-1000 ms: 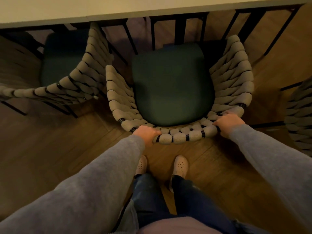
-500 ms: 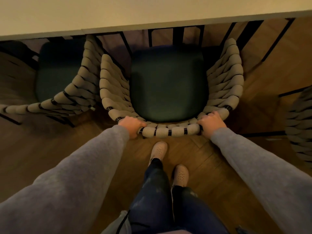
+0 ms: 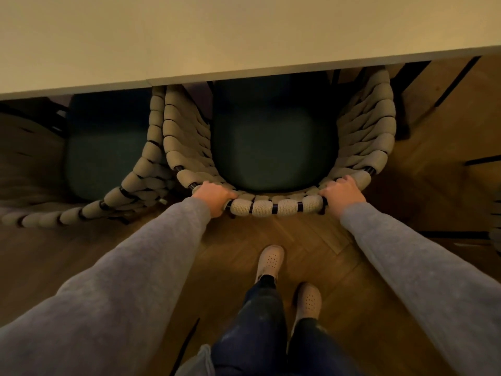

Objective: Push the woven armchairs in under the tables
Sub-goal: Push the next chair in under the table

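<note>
armchair in hand: woven armchair (image 3: 276, 207), thick beige rope wrapped on a dark frame, directly in front of the person, curved back rail nearest the camera
seat: dark green cushion (image 3: 271, 147), front part already under the tabletop edge, rear part showing
left hand: left hand (image 3: 214, 195) clamped on the back rail at its left corner, fingers curled over the top of the rail
right hand: right hand (image 3: 340, 192) clamped on the back rail at its right corner, fingers wrapped over the rope (thumb side hidden)
tabletop: pale tabletop (image 3: 244, 36) fills the top of the view, its near edge runs across above both seats, a seam shows in the edge at left of centre
second armchair: second woven armchair (image 3: 141, 169) just left of the held one, their rope sides touching or nearly so (cannot tell which), its green seat also partly under the tabletop, back rail sweeps out to the left
third chair: sliver of another woven chair (image 3: 496, 234) at the far right edge, mostly cut off
floor: brown wooden floor (image 3: 298, 240), herringbone pattern under the feet
sleeves: grey sleeves (image 3: 135, 267) on both arms, both arms stretched forward
feet: light perforated shoes (image 3: 269, 260), left foot ahead of the right, dark trousers above
lighting: dim and warm, detail under the tabletop hard to read
</note>
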